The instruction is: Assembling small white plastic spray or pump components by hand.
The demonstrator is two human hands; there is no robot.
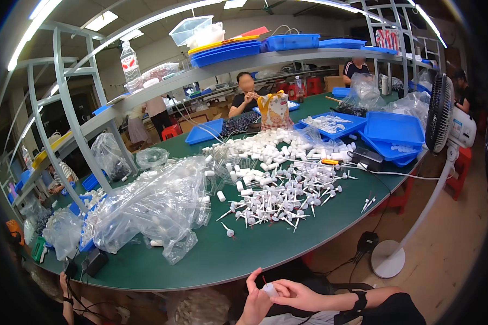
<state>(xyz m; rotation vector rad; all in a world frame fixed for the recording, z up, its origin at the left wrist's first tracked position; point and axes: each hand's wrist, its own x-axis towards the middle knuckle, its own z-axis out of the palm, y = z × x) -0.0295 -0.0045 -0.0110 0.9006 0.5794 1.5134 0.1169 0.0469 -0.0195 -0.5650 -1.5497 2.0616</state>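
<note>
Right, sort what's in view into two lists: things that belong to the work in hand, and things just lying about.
In the work:
- left hand and right hand, pinching a small white cap
- heap of white pump parts on the green table
- white caps
- clear bags

Lying about:
- standing fan
- blue trays
- plastic bottle on the shelf
- power adapter

One green table (244,254). One standing fan (441,116). Two seated workers opposite (246,95), (356,66). One plastic bottle (130,66) on shelf. White pump heads (279,200) and caps (271,146): heaps, too many to count.
</note>
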